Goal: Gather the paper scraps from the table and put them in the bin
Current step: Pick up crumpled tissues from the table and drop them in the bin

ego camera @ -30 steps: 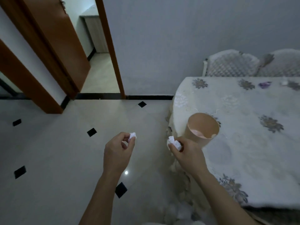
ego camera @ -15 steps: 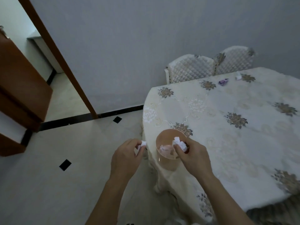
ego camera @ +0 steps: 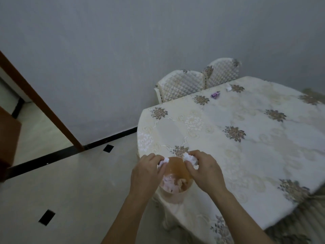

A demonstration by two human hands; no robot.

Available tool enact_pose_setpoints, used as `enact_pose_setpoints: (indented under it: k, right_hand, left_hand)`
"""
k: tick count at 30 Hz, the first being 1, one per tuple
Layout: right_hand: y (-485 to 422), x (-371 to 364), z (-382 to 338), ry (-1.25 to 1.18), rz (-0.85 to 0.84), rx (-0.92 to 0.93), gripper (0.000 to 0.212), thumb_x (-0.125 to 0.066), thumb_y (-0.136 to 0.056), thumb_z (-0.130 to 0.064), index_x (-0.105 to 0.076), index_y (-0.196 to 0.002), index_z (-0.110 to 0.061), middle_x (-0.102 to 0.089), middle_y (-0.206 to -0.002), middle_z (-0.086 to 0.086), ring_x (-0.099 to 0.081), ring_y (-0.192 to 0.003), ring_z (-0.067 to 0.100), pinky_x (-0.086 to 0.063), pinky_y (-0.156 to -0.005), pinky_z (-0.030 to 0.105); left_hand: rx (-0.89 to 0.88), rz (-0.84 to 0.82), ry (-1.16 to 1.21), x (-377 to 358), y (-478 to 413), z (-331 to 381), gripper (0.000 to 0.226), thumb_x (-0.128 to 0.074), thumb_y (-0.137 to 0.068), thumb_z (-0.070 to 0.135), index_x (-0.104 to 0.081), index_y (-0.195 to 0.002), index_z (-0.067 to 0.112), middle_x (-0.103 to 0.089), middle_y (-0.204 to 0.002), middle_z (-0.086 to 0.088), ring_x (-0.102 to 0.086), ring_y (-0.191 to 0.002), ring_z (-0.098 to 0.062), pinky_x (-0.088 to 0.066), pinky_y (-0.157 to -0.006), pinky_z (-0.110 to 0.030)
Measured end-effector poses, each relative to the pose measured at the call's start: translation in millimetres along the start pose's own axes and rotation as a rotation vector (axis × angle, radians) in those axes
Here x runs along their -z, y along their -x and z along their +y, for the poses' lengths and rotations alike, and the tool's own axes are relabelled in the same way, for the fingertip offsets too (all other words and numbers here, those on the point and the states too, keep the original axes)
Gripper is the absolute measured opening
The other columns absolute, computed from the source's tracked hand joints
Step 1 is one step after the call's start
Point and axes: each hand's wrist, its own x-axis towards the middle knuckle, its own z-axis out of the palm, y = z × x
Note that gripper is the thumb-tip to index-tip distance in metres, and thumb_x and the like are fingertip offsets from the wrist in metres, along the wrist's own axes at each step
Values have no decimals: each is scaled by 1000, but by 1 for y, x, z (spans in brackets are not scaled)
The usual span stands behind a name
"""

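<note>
Item 1, my left hand (ego camera: 146,171): fingers curled, thumb and fingertips pinching a small scrap (ego camera: 164,160) of crumpled white paper, held just over the left side of the bin's rim.

Item 2, my right hand (ego camera: 205,171): fingers curled round a larger wad (ego camera: 190,159) of crumpled white paper, held over the right side of the same rim.

Item 3, bin (ego camera: 175,167): tan, round and open-topped. It sits directly between and under my hands, at the near-left edge of the table. At its bottom lies a heap of pale crumpled paper (ego camera: 168,184).

Item 4, table (ego camera: 246,155): covered with a cream cloth with brown flower motifs. It spreads to the right of my right hand and beyond it.

Item 5, well beyond my right hand, near the table's far edge: a small purple object (ego camera: 216,94), too small to identify. A little further right, apart from it, lies a white scrap (ego camera: 229,88).

Item 6, two quilted chair backs (ego camera: 182,85), beyond the table, against the grey wall.

Item 7, floor (ego camera: 70,191): pale tile with black diamond insets, to the left of my left hand. A brown door frame (ego camera: 44,106) stands well off to the left.
</note>
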Motion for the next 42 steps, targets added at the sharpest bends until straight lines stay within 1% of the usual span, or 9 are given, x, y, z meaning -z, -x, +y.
enact_pose_setpoints:
  k: [3, 6, 8, 15, 18, 23, 31, 38, 42]
  right_hand:
    - [-4, -1, -1, 49, -17, 28, 29, -61, -89, -41, -63, -115, -27, -67, -102, -7, -53, -94, 16, -47, -72, 31]
    - [-5, -3, 3, 169, -129, 93, 45, -52, -87, -53, -60, -123, -27, -62, -113, -3, -49, -106, 21, -47, -83, 34]
    - [-5, -4, 6, 245, -171, 111, 54, -45, -82, -59, -58, -125, -29, -59, -120, -3, -48, -115, 22, -49, -86, 38]
    - [-4, -4, 12, 275, -68, 139, 45, -58, -81, -47, -63, -119, -25, -63, -118, -2, -54, -116, 21, -51, -82, 38]
    - [-4, -1, 8, 278, -62, 140, 44, -56, -81, -46, -62, -118, -25, -63, -116, -4, -54, -115, 19, -50, -82, 37]
    - [-13, 7, -4, 254, 1, 201, 39, -66, -80, -37, -63, -117, -24, -64, -113, -4, -56, -111, 18, -49, -81, 35]
    - [-44, 7, -53, 270, -5, 347, 47, -61, -81, -41, -61, -124, -22, -64, -120, 2, -55, -117, 23, -50, -88, 41]
    - [-49, -27, -92, 204, -102, 524, 47, -60, -81, -41, -60, -124, -21, -63, -119, 4, -56, -114, 26, -52, -84, 42]
    - [-46, -51, -111, 155, -159, 640, 46, -61, -81, -39, -61, -123, -19, -63, -118, 5, -57, -112, 27, -51, -83, 41]
  left_hand:
    - [-40, -62, -19, -7, -6, -1, 13, -75, -84, 33, -71, -93, 24, -66, -83, 9, -59, -77, -18, -51, -57, -33]
    - [-64, -239, -140, -16, -9, 0, 35, -67, -83, 51, -67, -113, 31, -66, -105, 10, -57, -98, -18, -47, -78, -33]
    - [-71, -277, -216, -20, -6, -2, 46, -62, -83, 60, -62, -121, 35, -64, -118, 11, -56, -110, -17, -45, -84, -36]
    - [-97, -168, -222, -25, -5, -8, 48, -75, -76, 49, -67, -117, 25, -68, -116, 2, -64, -107, -22, -53, -77, -41]
    - [-119, -111, -235, -22, -9, -7, 43, -64, -81, 48, -68, -116, 23, -69, -114, 1, -65, -105, -23, -53, -77, -42]
    - [-102, -73, -224, -4, -16, -8, 47, -48, -85, 51, -68, -116, 23, -69, -113, 3, -64, -104, -21, -52, -78, -41]
    - [43, -14, -251, 42, -20, -29, 48, -48, -85, 53, -67, -116, 23, -69, -112, 4, -63, -102, -21, -52, -83, -41]
    - [249, 30, -369, 90, 13, -58, 52, -46, -88, 55, -62, -126, 23, -67, -120, 3, -60, -109, -18, -48, -91, -39]
    - [361, 33, -427, 114, 45, -68, 59, -36, -88, 59, -58, -129, 24, -64, -124, 3, -57, -114, -16, -45, -95, -37]
